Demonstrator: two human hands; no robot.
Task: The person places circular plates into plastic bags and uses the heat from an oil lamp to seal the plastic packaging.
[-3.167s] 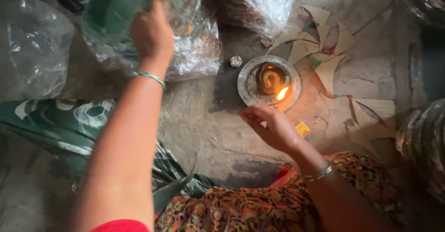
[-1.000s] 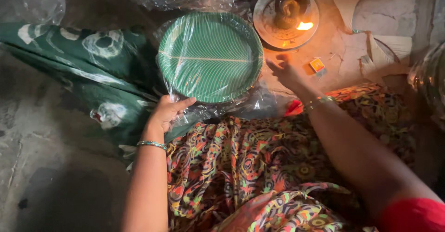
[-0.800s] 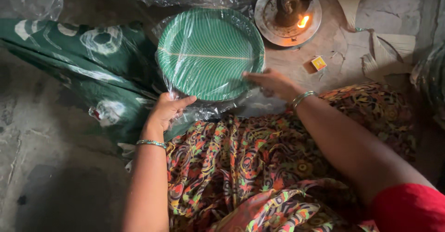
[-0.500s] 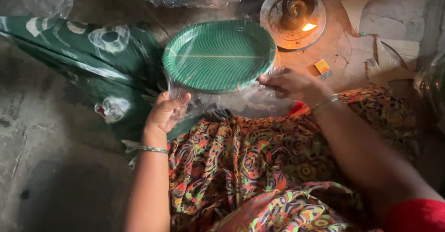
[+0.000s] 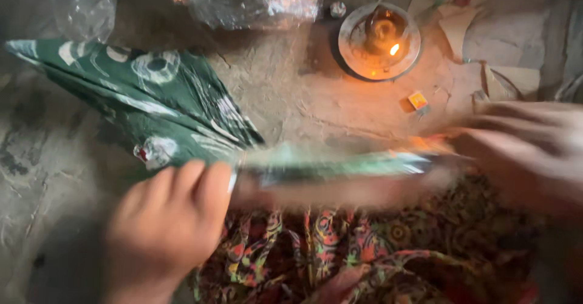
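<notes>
Your hands, left [image 5: 167, 231] and right [image 5: 522, 152], pinch a thin green ribbed plate [image 5: 340, 164] wrapped in clear film, seen edge-on and blurred, with a faint sheen. Under it lies your soft, matt printed cloth in orange and green [image 5: 340, 249]. The floor [image 5: 303, 91] looks like rough, cracked, dull cement. The round metal dish with a flame [image 5: 379, 40] gleams dully. The clear plastic bags [image 5: 249, 0] are crinkled and glossy; the dark green patterned sheet [image 5: 139, 97] looks matt

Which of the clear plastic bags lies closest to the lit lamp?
The big crinkled clear bag at top centre, just left of the lamp dish. The other clear bag sits far off in the top left corner, beyond the green cloth.
</notes>
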